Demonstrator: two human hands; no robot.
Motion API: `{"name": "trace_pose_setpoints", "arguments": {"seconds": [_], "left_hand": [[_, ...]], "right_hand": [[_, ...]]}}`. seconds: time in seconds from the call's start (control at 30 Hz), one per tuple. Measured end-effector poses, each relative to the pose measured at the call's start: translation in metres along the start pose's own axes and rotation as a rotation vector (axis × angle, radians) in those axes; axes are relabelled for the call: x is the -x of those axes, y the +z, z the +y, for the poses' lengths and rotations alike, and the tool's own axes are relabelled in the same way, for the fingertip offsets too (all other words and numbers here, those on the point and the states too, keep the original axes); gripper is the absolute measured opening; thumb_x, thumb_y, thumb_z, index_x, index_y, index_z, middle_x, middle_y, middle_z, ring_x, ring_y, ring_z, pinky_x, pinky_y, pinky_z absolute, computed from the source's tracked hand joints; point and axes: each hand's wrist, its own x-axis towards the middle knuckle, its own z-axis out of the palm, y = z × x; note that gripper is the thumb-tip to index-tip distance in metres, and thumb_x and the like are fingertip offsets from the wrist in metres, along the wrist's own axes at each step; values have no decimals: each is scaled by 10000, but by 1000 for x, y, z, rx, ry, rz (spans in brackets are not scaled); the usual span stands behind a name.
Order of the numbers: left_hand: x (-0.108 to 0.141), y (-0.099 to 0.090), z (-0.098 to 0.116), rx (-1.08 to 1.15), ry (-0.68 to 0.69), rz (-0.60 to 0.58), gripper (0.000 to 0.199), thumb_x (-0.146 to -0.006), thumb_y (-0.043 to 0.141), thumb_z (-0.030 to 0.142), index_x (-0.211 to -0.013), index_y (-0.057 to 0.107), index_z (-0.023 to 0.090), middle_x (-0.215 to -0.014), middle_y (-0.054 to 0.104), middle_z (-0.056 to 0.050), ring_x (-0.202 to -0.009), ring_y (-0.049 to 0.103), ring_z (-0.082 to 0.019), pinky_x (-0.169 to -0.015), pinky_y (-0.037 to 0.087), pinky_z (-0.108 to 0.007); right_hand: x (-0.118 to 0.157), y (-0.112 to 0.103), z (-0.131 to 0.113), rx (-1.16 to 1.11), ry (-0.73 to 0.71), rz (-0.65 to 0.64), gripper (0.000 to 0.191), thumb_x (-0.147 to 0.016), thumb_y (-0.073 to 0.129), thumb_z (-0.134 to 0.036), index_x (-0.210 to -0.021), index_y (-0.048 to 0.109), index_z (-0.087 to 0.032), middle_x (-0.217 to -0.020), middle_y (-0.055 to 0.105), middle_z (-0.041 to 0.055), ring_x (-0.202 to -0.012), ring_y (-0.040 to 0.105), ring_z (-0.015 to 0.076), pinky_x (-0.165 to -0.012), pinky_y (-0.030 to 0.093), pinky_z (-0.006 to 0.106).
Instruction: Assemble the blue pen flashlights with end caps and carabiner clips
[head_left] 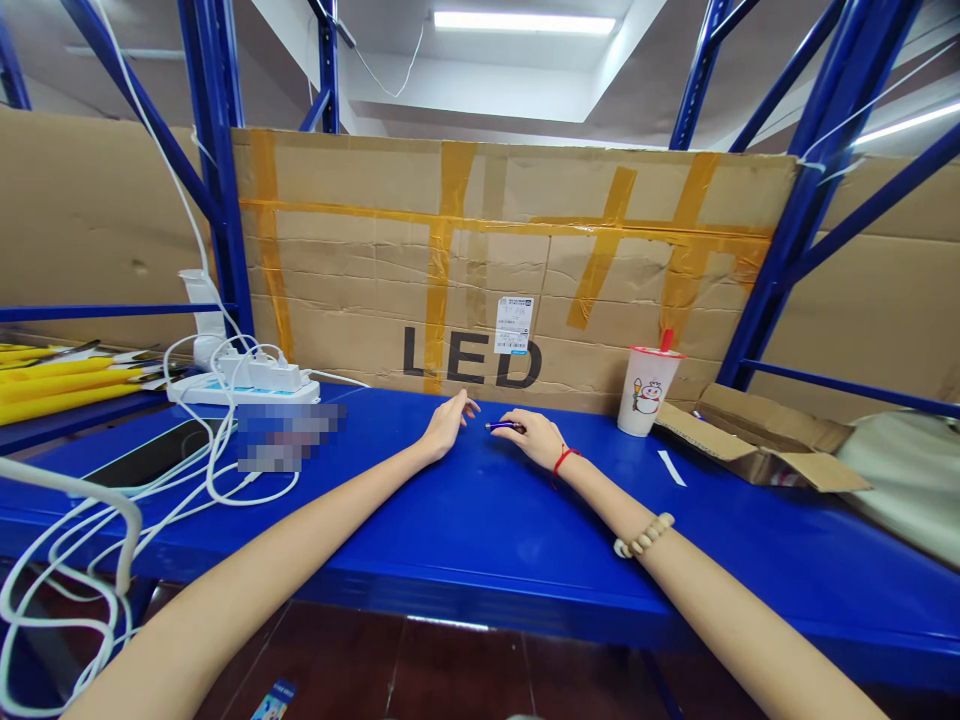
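Note:
My right hand [531,436] rests low over the blue shelf top [480,520], its fingers closed on a short, slim, dark blue-purple object [504,427] with a shiny end. Most of that object is hidden by the fingers, so its kind is unclear. To its left, my left hand [448,426] stands on its side on the shelf, fingers loosely bent and apart, holding nothing. A small gap separates the two hands. Behind them is a large cardboard panel [360,290] printed with LED.
On the right are a white cup [647,392] with a red straw, a paper strip [672,468] and an open cardboard box [757,430]. A power strip [247,388], tangled white cables [217,480] and a phone [154,452] lie left. Blue posts [217,180] flank the shelf.

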Motion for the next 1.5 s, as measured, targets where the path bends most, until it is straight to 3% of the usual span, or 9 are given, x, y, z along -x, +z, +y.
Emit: {"name": "trace_pose_setpoints", "arguments": {"seconds": [0.6, 0.93, 1.5], "left_hand": [[3, 0, 3, -26, 15, -9, 515, -842, 220, 491, -769, 593, 143, -735, 578, -38, -634, 474, -121, -627, 381, -245], [1, 0, 0, -26, 31, -4, 519, -842, 213, 491, -757, 590, 145, -728, 572, -33, -615, 469, -116, -614, 380, -242], [3, 1, 4, 2, 0, -13, 520, -837, 222, 499, -754, 583, 134, -722, 560, -38, -623, 461, -117, -618, 375, -243]], "right_hand": [[0, 0, 0, -14, -11, -8, 309, -803, 458, -478, -813, 618, -213, -749, 591, 2, -660, 501, 108, -560, 309, 208], [3, -2, -6, 24, 2, 11, 392, -719, 497, -586, -716, 599, -208, -688, 577, -10, -605, 482, 98, -513, 277, 206], [2, -1, -2, 44, -8, -45, 310, -779, 492, -496, -819, 637, -225, -812, 602, 10, -716, 526, 116, -583, 327, 210]]}}
